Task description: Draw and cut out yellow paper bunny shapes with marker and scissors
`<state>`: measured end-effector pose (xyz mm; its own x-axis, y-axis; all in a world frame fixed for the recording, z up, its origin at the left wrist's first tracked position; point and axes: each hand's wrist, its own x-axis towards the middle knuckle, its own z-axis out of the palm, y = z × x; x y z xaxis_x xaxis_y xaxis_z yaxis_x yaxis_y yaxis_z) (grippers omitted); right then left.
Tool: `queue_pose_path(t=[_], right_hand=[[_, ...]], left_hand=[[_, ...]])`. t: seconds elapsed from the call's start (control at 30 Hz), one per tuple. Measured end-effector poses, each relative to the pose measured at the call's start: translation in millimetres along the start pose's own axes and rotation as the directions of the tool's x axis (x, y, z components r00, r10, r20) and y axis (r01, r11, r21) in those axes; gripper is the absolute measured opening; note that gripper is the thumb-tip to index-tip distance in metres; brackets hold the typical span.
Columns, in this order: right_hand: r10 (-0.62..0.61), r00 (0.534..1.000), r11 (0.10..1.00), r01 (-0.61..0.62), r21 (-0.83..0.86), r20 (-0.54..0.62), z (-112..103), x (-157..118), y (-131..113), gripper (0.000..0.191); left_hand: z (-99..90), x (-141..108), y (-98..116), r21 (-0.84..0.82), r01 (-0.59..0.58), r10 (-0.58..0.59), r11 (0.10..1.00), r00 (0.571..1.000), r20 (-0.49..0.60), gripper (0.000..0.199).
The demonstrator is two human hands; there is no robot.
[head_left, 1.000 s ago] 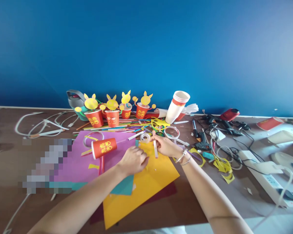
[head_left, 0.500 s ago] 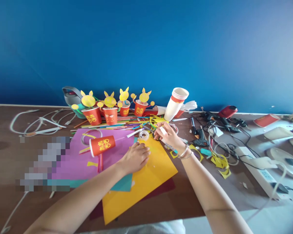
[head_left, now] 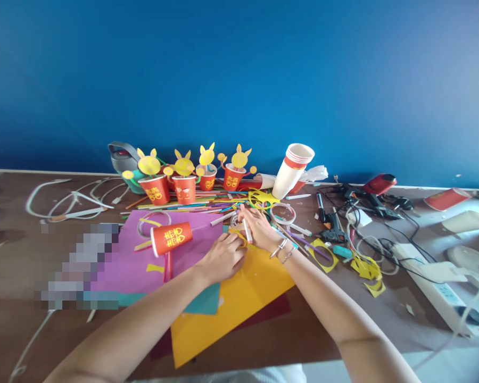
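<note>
My left hand [head_left: 224, 258] rests on the yellow-orange paper sheet [head_left: 223, 319], its fingers curled together; what lies under them is hidden. A small yellow paper piece [head_left: 240, 235] shows at its fingertips. Close beside it, my right hand [head_left: 262, 229] is closed on a slim white marker [head_left: 247, 230], which points down toward the yellow piece. A tape roll [head_left: 234, 219] is partly covered just behind the hands. Left of them a red paper cup [head_left: 171, 238] lies on its side on a purple sheet [head_left: 123, 260].
Several red cups with yellow paper figures [head_left: 183, 189] stand along the wall. Behind my right hand leans a cup stack [head_left: 289, 173]. Straws [head_left: 203, 205] lie across the back. Glue guns [head_left: 331, 229], yellow scraps [head_left: 367, 268] and a power strip [head_left: 435, 292] are at right.
My right hand has come down and left from the clutter behind, bringing the white marker over the yellow sheet beside my left hand. My left hand stays in place. The view has shifted slightly.
</note>
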<state>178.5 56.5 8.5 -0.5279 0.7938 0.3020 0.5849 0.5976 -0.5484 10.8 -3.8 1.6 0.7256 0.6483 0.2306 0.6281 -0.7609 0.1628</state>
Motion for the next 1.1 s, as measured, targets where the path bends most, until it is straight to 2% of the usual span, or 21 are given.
queue_pose_path(t=[0.13, 0.3, 0.4, 0.5, 0.63, 0.8, 0.97, 1.1], right_hand=[[0.002, 1.0, 1.0, -0.002, 0.007, -0.02, -1.6, 4.1, 4.9, 0.027], [0.032, 0.987, 0.995, -0.017, 0.097, -0.155, -21.8, -11.0, 10.3, 0.032], [0.013, 0.998, 0.987, -0.002, 0.163, -0.063, -30.9, -30.3, 6.4, 0.034], [0.002, 0.999, 0.98, -0.012, 0.199, 0.048, -30.5, -48.6, 1.0, 0.037], [0.029, 0.999, 0.966, -0.037, 0.255, 0.033, -25.4, -59.7, -0.7, 0.035], [0.07, 0.996, 0.985, -0.059, 0.161, -0.063, -25.9, -56.8, 4.7, 0.036], [0.071, 0.994, 0.997, -0.071, -0.003, -0.077, -23.5, -50.0, 11.2, 0.03], [0.095, 0.991, 0.995, -0.099, -0.034, -0.089, -19.9, -45.5, 17.2, 0.026]], left_hand=[[1.6, -0.3, -1.0, -0.004, 0.009, -0.009, 1.0, 1.0, -0.006, 0.023], [2.9, -0.2, -1.8, 0.011, 0.002, -0.002, 1.0, 1.0, -0.003, 0.022], [2.3, 0.2, -1.8, 0.008, 0.0, 0.0, 1.0, 1.0, -0.03, 0.022], [1.4, 0.2, -2.1, -0.019, 0.025, -0.026, 1.0, 0.997, -0.073, 0.023], [2.1, -0.2, -3.0, -0.053, 0.035, -0.039, 0.998, 0.996, -0.076, 0.023], [5.7, -1.1, -3.4, -0.056, 0.015, -0.019, 0.998, 0.998, -0.067, 0.021], [7.0, -1.3, -3.6, -0.056, 0.018, -0.021, 0.998, 0.999, -0.04, 0.022], [8.6, -1.2, -4.3, -0.054, 0.016, -0.017, 0.998, 1.0, -0.022, 0.022]])
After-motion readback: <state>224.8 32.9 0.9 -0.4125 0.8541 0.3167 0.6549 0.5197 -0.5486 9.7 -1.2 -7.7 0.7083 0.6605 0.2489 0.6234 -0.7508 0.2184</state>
